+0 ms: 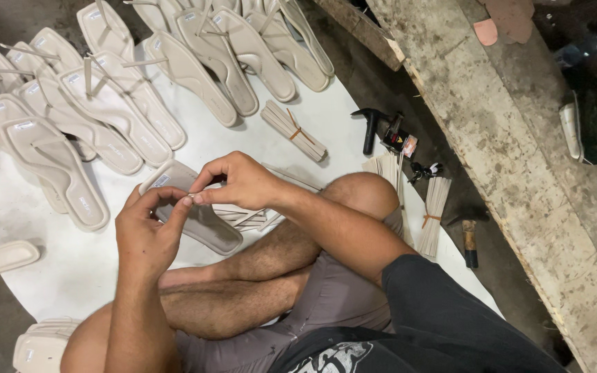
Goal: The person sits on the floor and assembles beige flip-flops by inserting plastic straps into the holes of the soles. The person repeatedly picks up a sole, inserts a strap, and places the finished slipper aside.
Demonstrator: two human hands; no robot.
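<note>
A beige sandal sole lies on the white sheet in front of my crossed legs. My left hand rests over its near side, thumb and forefinger pinched on a thin beige strap end. My right hand comes in from the right and pinches the same strap end, fingertips meeting the left hand's at the sole's edge. Loose thin straps lie under my right wrist.
Rows of beige sandal soles with straps cover the sheet at the back and left. Tied strap bundles lie to the right, beside a dark hammer. A rough concrete ledge runs along the right. More soles sit by my left knee.
</note>
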